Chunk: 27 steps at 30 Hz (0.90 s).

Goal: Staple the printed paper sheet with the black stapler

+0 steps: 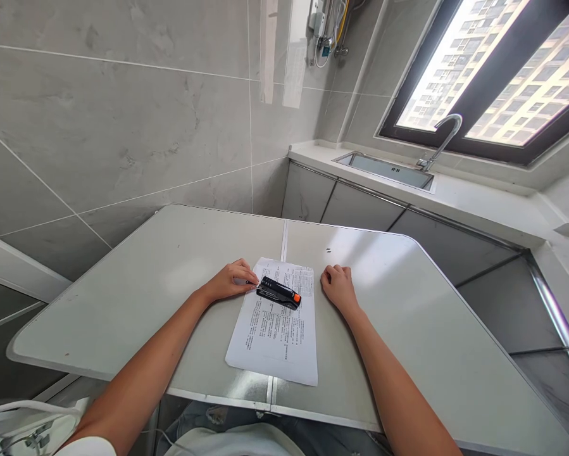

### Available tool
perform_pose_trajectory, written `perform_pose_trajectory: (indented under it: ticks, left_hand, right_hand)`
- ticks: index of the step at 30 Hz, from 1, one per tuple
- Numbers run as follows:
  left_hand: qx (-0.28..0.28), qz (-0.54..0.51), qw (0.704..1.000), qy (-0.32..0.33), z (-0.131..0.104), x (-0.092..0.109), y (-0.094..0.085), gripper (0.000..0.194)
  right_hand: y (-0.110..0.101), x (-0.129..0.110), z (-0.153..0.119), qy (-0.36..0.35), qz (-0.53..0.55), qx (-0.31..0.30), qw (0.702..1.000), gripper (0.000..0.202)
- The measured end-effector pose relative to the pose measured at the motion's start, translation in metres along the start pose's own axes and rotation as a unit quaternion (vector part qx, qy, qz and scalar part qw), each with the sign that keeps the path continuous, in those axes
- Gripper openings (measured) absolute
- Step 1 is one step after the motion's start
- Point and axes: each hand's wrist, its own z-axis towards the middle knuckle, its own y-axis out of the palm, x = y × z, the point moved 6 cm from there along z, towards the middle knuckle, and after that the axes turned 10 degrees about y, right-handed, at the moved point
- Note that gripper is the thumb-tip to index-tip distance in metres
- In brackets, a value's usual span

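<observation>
Printed white paper [271,335] lies on the white folding table [193,240], across its centre seam. On the upper part of the sheet rests a black stapler [278,292] with an orange tip at its right end. My left hand [231,279] is at the paper's upper left edge, thumb and fingers pinched together beside the stapler's left end; whatever is between the fingertips is too small to make out. To the right of the paper, my right hand [338,286] rests on the tabletop with its fingers curled in and nothing visible in them.
Small dark marks or bits [328,250] lie beyond my right hand. A counter [483,202] with a sink [388,170] and a faucet [443,142] runs behind and right of the table. A grey tiled wall [123,126] stands at the left and back.
</observation>
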Motion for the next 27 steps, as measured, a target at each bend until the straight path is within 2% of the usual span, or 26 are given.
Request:
perform_pose_trajectory:
  ticks: [4,9,11,13,16,17,19,21,24,27]
  left_hand:
    - [-0.028,0.045,0.998,0.016,-0.004,-0.002,-0.008,0.016]
    - [-0.048,0.088,0.995,0.006,-0.011,-0.009,-0.019,0.016]
    - [-0.040,0.085,0.996,0.006,-0.011,-0.010,-0.019,0.016]
    - [-0.026,0.081,0.996,0.007,-0.010,-0.010,-0.018,0.017]
    - [-0.020,0.056,0.998,-0.006,-0.009,-0.008,-0.014,0.020]
    - [-0.018,0.045,0.999,-0.011,-0.008,-0.008,-0.012,0.020]
    - [-0.016,0.025,0.999,-0.014,-0.006,-0.006,-0.007,0.020]
    - [-0.019,0.017,1.000,-0.004,-0.003,-0.004,-0.001,0.020]
    - [-0.015,0.017,1.000,0.016,0.002,0.003,0.006,0.020]
    - [0.022,0.008,1.000,0.012,0.007,0.013,0.009,0.007]
  right_hand:
    - [-0.003,0.004,0.002,0.000,0.038,0.005,0.999,0.019]
    - [-0.016,0.008,0.005,0.019,0.072,0.022,0.997,0.023]
    - [-0.024,-0.005,0.002,0.007,0.095,0.033,0.995,0.026]
    - [-0.030,-0.030,-0.007,-0.051,0.142,0.017,0.988,0.026]
    - [-0.024,-0.080,-0.034,-0.180,0.202,-0.093,0.958,0.019]
    - [-0.017,-0.094,-0.044,-0.209,0.202,-0.140,0.947,0.022]
    - [-0.003,-0.113,-0.061,-0.232,0.185,-0.207,0.932,0.042]
    - [0.009,-0.120,-0.069,-0.219,0.163,-0.224,0.936,0.051]
    - [0.017,-0.119,-0.070,-0.202,0.163,-0.200,0.945,0.038]
    - [0.012,-0.117,-0.070,-0.224,0.215,-0.191,0.931,0.030]
